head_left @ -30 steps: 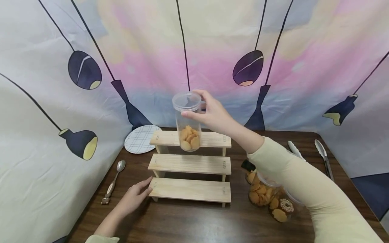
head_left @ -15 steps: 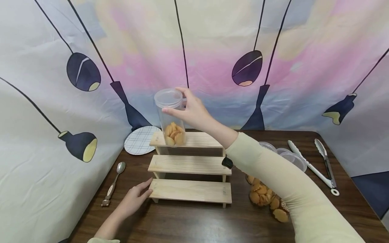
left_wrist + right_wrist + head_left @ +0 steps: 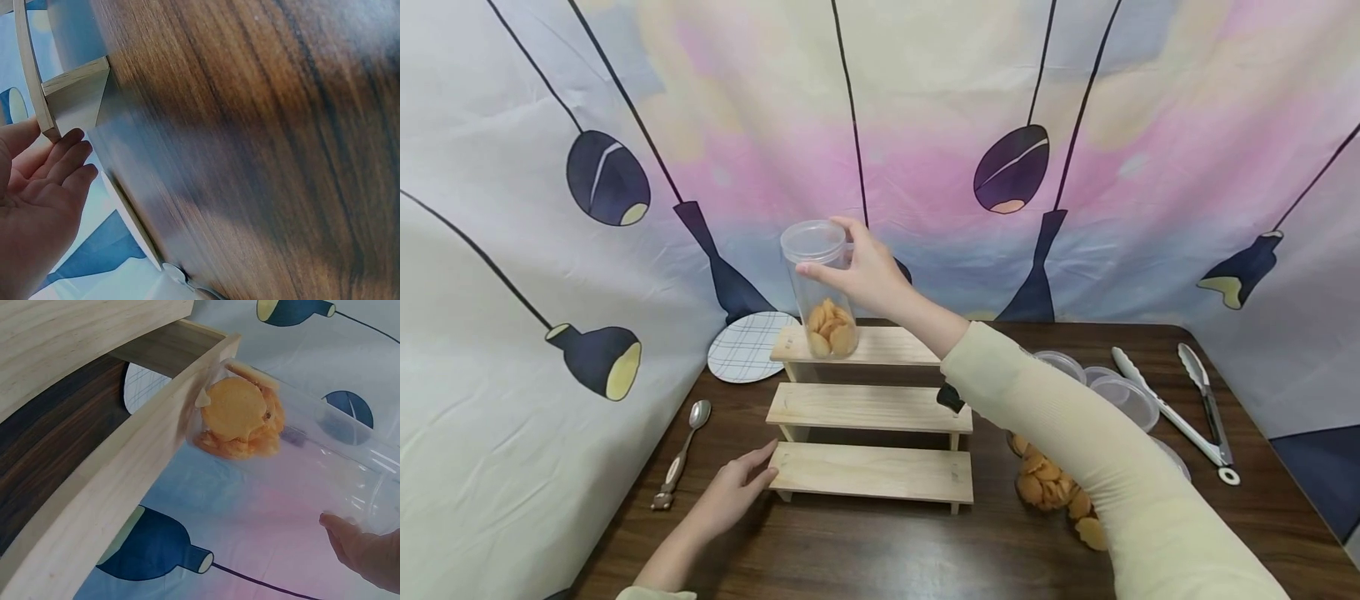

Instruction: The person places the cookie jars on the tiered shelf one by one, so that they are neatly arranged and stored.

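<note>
A clear plastic jar [image 3: 814,283] with a lid and a small heap of orange-brown cookies [image 3: 830,328] stands upright at the left part of the top step of a three-tier wooden stand [image 3: 868,408]. My right hand [image 3: 872,268] grips it near the lid, thumb in front and fingers behind. In the right wrist view the jar's base [image 3: 199,412] meets the board. My left hand [image 3: 733,492] holds the left end of the lowest step, its thumb on one face and fingertips [image 3: 76,134] on the other in the left wrist view.
Right of the stand, several jars of cookies [image 3: 1045,483] with clear lids [image 3: 1123,400] are partly hidden by my right sleeve. Beyond them lie tongs [image 3: 1165,412]. A spoon [image 3: 681,457] lies at left, and a round checked plate [image 3: 747,348] is behind the stand. A printed curtain [image 3: 925,125] hangs behind.
My right hand has carried the jar leftward along the top step and slightly forward onto its left part. My left hand has stayed at the lowest step.
</note>
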A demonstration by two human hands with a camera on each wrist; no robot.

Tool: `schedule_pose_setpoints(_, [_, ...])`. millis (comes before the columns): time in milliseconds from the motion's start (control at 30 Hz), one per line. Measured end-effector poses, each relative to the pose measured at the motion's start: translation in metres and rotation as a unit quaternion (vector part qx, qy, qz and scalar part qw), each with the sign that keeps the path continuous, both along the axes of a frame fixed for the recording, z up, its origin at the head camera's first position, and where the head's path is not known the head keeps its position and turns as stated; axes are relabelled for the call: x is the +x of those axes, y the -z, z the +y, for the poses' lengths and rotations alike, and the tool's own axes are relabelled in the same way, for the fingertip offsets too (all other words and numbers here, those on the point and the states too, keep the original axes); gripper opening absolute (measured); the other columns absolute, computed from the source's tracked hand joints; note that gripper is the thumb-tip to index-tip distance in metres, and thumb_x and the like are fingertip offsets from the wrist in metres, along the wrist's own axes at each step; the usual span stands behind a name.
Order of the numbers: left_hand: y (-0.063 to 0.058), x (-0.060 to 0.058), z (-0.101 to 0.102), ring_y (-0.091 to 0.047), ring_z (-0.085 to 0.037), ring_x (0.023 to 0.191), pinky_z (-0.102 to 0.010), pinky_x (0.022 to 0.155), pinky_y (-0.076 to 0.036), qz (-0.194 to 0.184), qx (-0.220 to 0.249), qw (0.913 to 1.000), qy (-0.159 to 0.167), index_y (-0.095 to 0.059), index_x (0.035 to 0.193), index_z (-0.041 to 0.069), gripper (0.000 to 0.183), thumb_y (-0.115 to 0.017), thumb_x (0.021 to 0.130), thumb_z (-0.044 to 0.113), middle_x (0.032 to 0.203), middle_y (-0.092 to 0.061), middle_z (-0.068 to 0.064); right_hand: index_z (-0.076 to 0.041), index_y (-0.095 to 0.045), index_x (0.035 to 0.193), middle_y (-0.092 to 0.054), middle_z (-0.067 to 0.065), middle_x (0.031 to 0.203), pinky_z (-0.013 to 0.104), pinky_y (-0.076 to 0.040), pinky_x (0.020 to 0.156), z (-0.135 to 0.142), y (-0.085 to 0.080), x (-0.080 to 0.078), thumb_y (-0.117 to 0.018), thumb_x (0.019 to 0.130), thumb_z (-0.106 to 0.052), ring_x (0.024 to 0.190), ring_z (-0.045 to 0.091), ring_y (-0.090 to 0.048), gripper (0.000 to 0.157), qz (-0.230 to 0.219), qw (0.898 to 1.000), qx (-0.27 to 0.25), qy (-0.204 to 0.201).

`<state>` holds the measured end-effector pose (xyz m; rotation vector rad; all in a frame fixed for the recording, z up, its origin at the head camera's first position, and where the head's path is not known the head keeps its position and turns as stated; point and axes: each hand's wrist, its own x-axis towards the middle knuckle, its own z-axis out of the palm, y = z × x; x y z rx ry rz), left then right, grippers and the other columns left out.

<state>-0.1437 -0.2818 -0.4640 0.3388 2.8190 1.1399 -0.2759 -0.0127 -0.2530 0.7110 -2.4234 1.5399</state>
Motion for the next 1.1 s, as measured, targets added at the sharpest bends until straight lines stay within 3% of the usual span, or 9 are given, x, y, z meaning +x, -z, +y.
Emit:
schedule_pose_setpoints(267, [0.001, -0.001, -0.001, -0.041, -0.039, 0.129, -0.054, 0.104, -0.033, -0.001, -0.002, 1.0000, 0.001, -0.045, 0.138, -0.009, 0.049, -0.057, 0.099, 0.018, 0.138, -0.047, -0.024, -0.016, -0.036, 0.146, -0.054, 0.004, 0.127, 0.033, -0.049, 0.079, -0.003, 0.004, -0.004, -0.075, 0.081, -0.049, 0.107, 0.019, -0.054, 0.082, -0.007, 1.000, 0.017, 0.014])
schedule_pose_setpoints(667, [0.002, -0.001, -0.002, -0.041, -0.039, 0.129, -0.054, 0.105, -0.033, 0.000, -0.002, 1.0000, 0.000, -0.045, 0.138, -0.008, 0.049, -0.056, 0.099, 0.019, 0.138, -0.047, -0.023, -0.015, -0.030, 0.149, -0.048, 0.005, 0.134, 0.034, -0.045, 0.091, -0.010, 0.003, -0.001, -0.070, 0.084, -0.049, 0.117, 0.019, -0.049, 0.084, -0.007, 0.999, 0.037, 0.007])
schedule_pose_setpoints(1100, [0.002, -0.001, -0.002, -0.040, -0.039, 0.130, -0.054, 0.105, -0.032, -0.003, 0.002, 1.0000, 0.000, -0.045, 0.138, -0.008, 0.049, -0.056, 0.099, 0.020, 0.139, -0.047, -0.023, -0.019, -0.011, 0.155, -0.035, 0.011, 0.151, 0.048, -0.036, 0.104, 0.000, 0.000, -0.004, -0.070, 0.081, -0.056, 0.136, 0.022, -0.035, 0.102, -0.045, 0.995, 0.087, -0.007])
